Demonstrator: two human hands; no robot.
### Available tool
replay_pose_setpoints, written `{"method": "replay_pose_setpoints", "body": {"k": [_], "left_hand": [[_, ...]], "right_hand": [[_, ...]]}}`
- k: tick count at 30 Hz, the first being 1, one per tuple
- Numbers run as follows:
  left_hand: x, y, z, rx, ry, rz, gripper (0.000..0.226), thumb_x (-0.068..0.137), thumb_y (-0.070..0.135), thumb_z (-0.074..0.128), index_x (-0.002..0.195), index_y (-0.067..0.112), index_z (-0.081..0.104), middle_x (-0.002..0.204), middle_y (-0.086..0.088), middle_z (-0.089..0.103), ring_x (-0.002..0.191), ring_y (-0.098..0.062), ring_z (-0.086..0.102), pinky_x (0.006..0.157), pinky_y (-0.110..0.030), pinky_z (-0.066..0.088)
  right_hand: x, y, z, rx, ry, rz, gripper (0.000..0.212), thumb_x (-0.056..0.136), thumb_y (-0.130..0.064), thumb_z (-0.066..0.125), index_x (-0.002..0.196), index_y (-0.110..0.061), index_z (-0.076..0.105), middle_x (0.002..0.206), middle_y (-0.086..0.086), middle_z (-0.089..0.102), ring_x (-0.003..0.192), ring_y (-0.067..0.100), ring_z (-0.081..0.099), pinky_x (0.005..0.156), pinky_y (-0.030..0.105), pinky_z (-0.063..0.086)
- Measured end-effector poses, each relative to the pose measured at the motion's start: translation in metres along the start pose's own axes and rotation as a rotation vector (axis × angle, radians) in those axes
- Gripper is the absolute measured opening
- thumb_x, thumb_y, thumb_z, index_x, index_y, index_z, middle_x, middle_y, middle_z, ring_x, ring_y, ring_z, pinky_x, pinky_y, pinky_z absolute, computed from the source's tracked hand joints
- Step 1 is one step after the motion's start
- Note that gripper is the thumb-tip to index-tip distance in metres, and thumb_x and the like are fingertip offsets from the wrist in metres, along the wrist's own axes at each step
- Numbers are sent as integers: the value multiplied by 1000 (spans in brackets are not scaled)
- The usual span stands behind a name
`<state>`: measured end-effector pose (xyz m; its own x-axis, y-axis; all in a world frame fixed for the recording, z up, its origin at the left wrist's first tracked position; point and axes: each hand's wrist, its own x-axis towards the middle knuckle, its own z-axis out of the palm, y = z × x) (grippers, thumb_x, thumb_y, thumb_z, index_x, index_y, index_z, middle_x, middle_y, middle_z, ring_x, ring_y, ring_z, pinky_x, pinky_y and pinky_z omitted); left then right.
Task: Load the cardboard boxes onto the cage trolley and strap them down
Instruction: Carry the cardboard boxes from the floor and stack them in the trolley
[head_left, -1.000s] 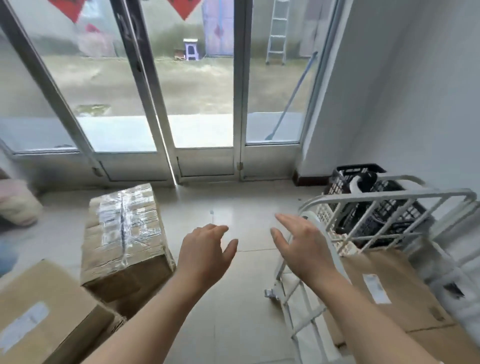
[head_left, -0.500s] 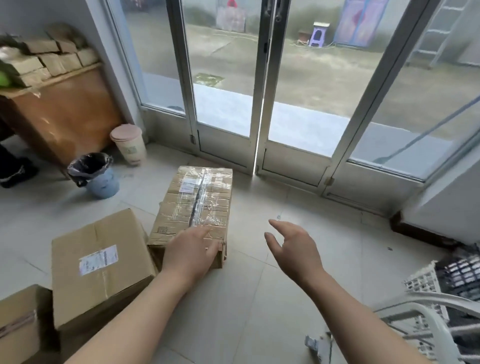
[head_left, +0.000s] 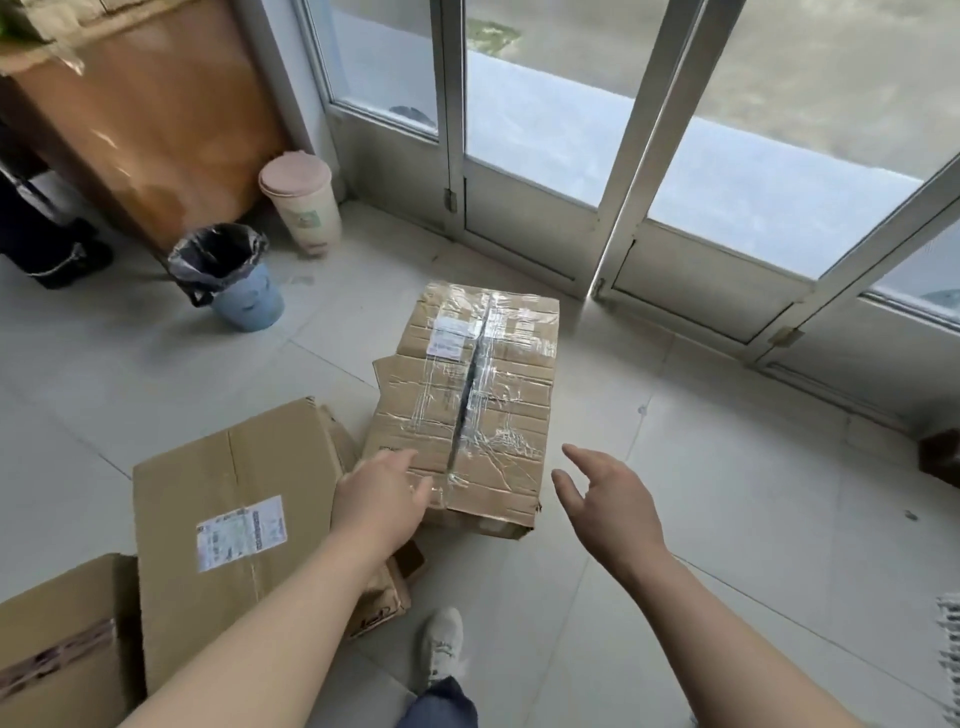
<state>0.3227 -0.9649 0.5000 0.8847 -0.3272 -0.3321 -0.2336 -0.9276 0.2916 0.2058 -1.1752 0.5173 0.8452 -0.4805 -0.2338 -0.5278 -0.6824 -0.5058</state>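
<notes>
A cardboard box wrapped in clear tape (head_left: 472, 395) lies on the tiled floor in front of the glass doors. My left hand (head_left: 382, 493) reaches over its near left corner with fingers straight, at or just above the top. To the right of the box's near right corner, my right hand (head_left: 605, 499) hovers open and apart from it. A larger box with a white label (head_left: 234, 525) lies to the left, and another box (head_left: 57, 644) sits at the bottom left. Only a white sliver (head_left: 949, 649) shows at the right edge; the cage trolley is otherwise out of view.
A blue bin with a black liner (head_left: 228, 275) and a pink-lidded bin (head_left: 304, 210) stand by a wooden cabinet (head_left: 156, 119) at the back left. Glass doors (head_left: 571, 156) close off the far side. My shoe (head_left: 444, 644) is on the floor below the taped box.
My view has swung left and down, away from the trolley and onto the boxes. Both hands have come closer to the taped box, the left one reaching its near left corner.
</notes>
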Motion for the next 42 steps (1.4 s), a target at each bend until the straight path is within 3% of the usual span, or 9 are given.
{"method": "replay_pose_setpoints", "body": {"k": [5,9,18,21,26,31,38,42], "left_hand": [[72,-42,38,18,-129,-40,60,92,51,46,144,24,37,142,-4,43,126,-27,42,101,-36,36],[118,-68,79,33,-192,-100,68,92,58,42,149,25,23,149,-10,31,132,-32,34,107,-39,32],[194,-105,162,117,-292,-183,86,85,70,41,152,33,2,157,-19,1,143,-37,11,113,-48,18],[212,-110,179,124,-301,-226,89,83,74,41,150,39,-6,157,-21,-5,143,-40,10,112,-51,19],[224,-118,191,-3,-283,-301,103,70,81,51,139,56,-21,155,-21,1,136,-46,24,106,-53,30],[224,-112,190,-18,-222,-280,108,61,85,55,138,59,-16,151,-21,14,129,-47,34,103,-51,36],[215,-83,158,-138,-133,-226,101,60,80,62,140,61,4,153,-14,12,133,-44,29,105,-51,34],[202,-59,125,-188,-120,-201,98,58,82,61,141,58,15,153,-10,15,134,-42,30,106,-51,35]], "right_hand": [[57,4,67,-10,-36,76,44,94,-35,53,136,-22,52,138,2,51,127,17,44,103,26,32],[89,21,121,-40,-103,143,50,94,-38,52,142,-27,42,150,9,35,138,23,30,110,31,25],[138,73,223,-95,-181,273,65,93,-45,52,149,-36,21,157,19,10,144,29,14,116,37,16],[146,86,246,-22,-184,341,69,91,-46,55,149,-40,18,156,20,8,143,32,17,116,39,21],[154,102,263,215,-132,404,77,84,-53,61,144,-57,12,150,16,18,136,31,33,110,39,33],[161,106,263,298,-90,420,79,79,-53,67,140,-61,17,146,13,26,132,28,39,107,38,37],[170,97,217,191,46,398,69,76,-64,61,137,-61,28,139,4,38,113,23,55,87,36,48],[168,86,171,112,73,441,65,75,-69,56,135,-56,35,143,4,36,120,24,52,91,37,44]]}}
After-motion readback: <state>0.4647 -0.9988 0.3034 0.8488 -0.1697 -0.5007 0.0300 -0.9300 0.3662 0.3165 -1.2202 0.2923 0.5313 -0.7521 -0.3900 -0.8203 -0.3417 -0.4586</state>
